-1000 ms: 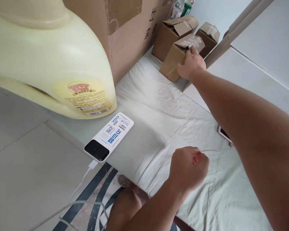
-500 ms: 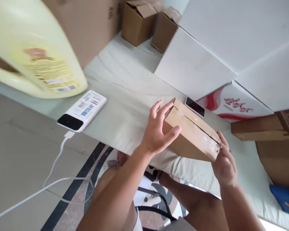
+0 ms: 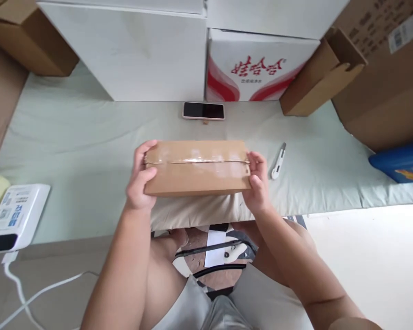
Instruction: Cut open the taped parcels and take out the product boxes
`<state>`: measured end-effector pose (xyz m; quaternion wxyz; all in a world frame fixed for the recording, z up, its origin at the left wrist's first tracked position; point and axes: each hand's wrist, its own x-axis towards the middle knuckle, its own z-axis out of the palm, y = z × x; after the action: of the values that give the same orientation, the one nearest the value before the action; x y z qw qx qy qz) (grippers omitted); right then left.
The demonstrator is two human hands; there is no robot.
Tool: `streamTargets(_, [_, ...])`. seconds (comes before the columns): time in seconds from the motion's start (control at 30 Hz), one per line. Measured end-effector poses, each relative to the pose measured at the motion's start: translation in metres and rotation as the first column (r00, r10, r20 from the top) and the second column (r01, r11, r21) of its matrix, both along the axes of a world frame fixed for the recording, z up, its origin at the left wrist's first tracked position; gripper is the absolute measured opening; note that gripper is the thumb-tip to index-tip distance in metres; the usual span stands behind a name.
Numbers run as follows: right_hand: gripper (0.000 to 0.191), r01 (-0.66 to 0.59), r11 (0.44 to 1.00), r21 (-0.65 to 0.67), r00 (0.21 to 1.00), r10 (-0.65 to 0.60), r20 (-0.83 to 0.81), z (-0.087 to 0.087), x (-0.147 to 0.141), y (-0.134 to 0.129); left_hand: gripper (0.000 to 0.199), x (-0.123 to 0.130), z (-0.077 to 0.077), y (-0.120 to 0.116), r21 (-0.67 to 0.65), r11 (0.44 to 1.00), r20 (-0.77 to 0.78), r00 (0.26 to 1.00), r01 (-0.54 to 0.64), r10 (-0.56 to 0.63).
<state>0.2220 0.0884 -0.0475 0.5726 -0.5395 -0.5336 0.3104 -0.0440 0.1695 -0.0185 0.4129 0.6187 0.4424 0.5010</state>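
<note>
A brown cardboard box (image 3: 198, 176) with clear tape along its top seam is held level between both hands, near the front edge of the cloth-covered surface. My left hand (image 3: 140, 176) grips its left end, thumb on the near side and fingers behind the far corner. At the opposite end my right hand (image 3: 258, 181) is closed on the box in the same manner. A white box cutter (image 3: 278, 161) lies just right of my right hand. Beyond the box rests a phone (image 3: 203, 110) with a dark screen.
White cartons (image 3: 158, 59) and a red-and-white printed carton (image 3: 258, 68) stand along the back. To the right are an open narrow cardboard box (image 3: 316, 82) and a blue packet (image 3: 402, 160). A white power bank (image 3: 24, 211) with a cable (image 3: 19, 284) lies at left.
The view has swung right and levelled out. My left hand has gone from loosely spread at the box's end to closed on it. The box cutter has come into view.
</note>
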Motion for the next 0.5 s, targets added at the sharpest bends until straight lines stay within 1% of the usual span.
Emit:
streamTargets(0.07, [0.061, 0.027, 0.998, -0.051, 0.991, -0.033, -0.129, 0.001, -0.002, -0.003, 0.054, -0.002, -0.003, 0.004, -0.028, 1.0, 0.055, 0.998, -0.001, 0.003])
streamTargets(0.1, [0.056, 0.044, 0.995, -0.087, 0.988, -0.057, -0.143, 0.004, 0.001, -0.005, 0.052, -0.003, -0.004, 0.006, -0.032, 0.999, 0.061, 0.998, -0.008, 0.01])
streamTargets(0.13, [0.05, 0.075, 0.99, -0.122, 0.99, -0.088, -0.111, 0.008, 0.005, -0.006, 0.049, -0.003, -0.003, 0.007, -0.024, 1.0, 0.076, 0.997, -0.02, 0.021])
streamTargets(0.17, [0.045, 0.117, 0.981, -0.153, 0.992, -0.123, -0.03, 0.012, 0.013, -0.008, 0.046, -0.002, -0.002, 0.008, -0.016, 1.0, 0.101, 0.995, -0.025, 0.026])
streamTargets(0.2, [0.042, 0.174, 0.968, -0.179, 0.983, -0.16, 0.093, 0.016, 0.023, -0.01, 0.043, 0.0, 0.001, 0.009, -0.007, 1.0, 0.134, 0.991, -0.025, 0.025])
streamTargets(0.23, [0.042, 0.244, 0.949, -0.199, 0.951, -0.193, 0.242, 0.02, 0.035, -0.012, 0.041, 0.002, 0.003, 0.008, 0.003, 1.0, 0.173, 0.985, -0.024, 0.023])
streamTargets(0.3, [0.052, 0.398, 0.884, -0.247, 0.824, -0.226, 0.519, 0.023, 0.06, -0.016, 0.038, 0.01, 0.007, 0.006, -0.015, 1.0, 0.233, 0.972, -0.007, 0.01])
streamTargets(0.37, [0.06, 0.516, 0.79, -0.331, 0.702, -0.168, 0.692, 0.02, 0.08, -0.018, 0.039, 0.019, 0.007, 0.001, -0.049, 0.999, 0.296, 0.955, -0.009, 0.024])
streamTargets(0.4, [0.061, 0.54, 0.754, -0.373, 0.664, -0.11, 0.74, 0.017, 0.086, -0.018, 0.041, 0.025, 0.006, -0.002, -0.066, 0.998, 0.335, 0.942, -0.014, 0.035])
streamTargets(0.43, [0.061, 0.541, 0.738, -0.403, 0.638, -0.047, 0.769, 0.014, 0.09, -0.018, 0.042, 0.031, 0.003, -0.005, -0.073, 0.997, 0.373, 0.927, -0.016, 0.042])
streamTargets(0.47, [0.058, 0.523, 0.742, -0.418, 0.62, 0.005, 0.785, 0.012, 0.091, -0.017, 0.043, 0.036, 0.0, -0.008, -0.068, 0.998, 0.407, 0.913, -0.01, 0.037])
streamTargets(0.5, [0.053, 0.497, 0.759, -0.42, 0.613, 0.034, 0.789, 0.01, 0.09, -0.015, 0.044, 0.042, -0.003, -0.011, -0.049, 0.999, 0.434, 0.901, 0.001, 0.02])
